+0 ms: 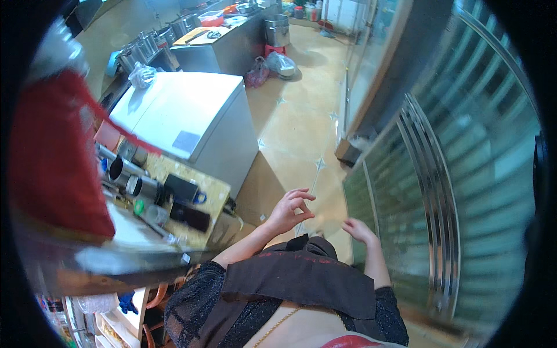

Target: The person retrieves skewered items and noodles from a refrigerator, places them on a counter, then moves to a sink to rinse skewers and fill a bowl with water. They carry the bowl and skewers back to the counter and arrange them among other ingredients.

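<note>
My left hand (pixel 290 212) is raised in front of my body with nothing in it. Its fingers are spread, with the thumb bent towards them. Lower and to the right, my right hand (pixel 360 230) hangs beside a green sliding door panel (pixel 391 217); its fingers are partly curled and I see no object there. I wear a dark apron (pixel 300 278). Nearest on the left is a speckled yellow counter (pixel 219 191) bearing a dark phone (pixel 189 216), a black flat case (pixel 181 188) and a steel tumbler (pixel 145 188).
A white chest freezer (pixel 182 104) stands past the counter, with a plastic bag (pixel 142 75) on it. Tiled floor (pixel 300 126) runs ahead to a steel pot (pixel 276 30) and plastic bags (pixel 280 64). A red cloth (pixel 56 161) hangs close on the left.
</note>
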Demonstrator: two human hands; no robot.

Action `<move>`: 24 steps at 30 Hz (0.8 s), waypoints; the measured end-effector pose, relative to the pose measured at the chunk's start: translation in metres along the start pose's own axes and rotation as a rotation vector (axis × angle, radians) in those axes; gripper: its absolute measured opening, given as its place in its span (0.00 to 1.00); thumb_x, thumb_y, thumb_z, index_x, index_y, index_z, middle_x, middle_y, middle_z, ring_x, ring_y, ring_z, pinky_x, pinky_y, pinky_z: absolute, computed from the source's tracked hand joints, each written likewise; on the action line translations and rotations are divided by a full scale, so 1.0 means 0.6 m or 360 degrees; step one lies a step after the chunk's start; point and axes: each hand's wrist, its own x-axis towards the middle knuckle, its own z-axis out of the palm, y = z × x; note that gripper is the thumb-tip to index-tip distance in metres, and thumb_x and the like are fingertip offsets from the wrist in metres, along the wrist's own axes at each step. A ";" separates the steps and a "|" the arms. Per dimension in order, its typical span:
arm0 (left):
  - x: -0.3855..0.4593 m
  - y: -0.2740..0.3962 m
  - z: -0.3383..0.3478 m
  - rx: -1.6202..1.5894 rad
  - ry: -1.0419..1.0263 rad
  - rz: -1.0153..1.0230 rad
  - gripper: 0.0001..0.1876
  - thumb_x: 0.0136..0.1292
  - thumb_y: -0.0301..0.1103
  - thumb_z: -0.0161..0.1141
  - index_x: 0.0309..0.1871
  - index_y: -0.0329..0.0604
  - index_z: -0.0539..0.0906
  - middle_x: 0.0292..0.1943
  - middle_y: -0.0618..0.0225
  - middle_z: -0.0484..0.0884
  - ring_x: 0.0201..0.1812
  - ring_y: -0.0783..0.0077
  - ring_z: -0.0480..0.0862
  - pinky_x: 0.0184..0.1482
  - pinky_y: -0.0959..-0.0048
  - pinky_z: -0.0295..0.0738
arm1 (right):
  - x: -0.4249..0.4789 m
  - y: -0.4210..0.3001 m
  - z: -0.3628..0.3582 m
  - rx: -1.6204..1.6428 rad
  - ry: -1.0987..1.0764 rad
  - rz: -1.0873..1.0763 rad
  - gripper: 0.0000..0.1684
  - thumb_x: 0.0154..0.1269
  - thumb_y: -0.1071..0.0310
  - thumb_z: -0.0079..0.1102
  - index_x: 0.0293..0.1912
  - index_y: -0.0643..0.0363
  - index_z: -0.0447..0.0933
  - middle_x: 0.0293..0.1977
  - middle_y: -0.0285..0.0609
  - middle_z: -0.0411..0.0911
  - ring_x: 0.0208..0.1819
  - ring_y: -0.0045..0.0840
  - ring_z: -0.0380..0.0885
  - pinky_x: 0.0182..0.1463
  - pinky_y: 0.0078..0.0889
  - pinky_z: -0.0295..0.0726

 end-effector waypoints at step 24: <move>0.862 -0.808 -0.271 0.0261 0.0656 -0.0805 0.09 0.47 0.30 0.67 0.23 0.41 0.76 0.45 0.64 0.79 0.55 0.60 0.72 0.56 0.64 0.65 | 1.293 -0.228 -0.586 -0.0375 -0.0463 -0.0443 0.27 0.62 0.55 0.53 0.53 0.66 0.69 0.47 0.51 0.75 0.49 0.32 0.74 0.52 0.30 0.72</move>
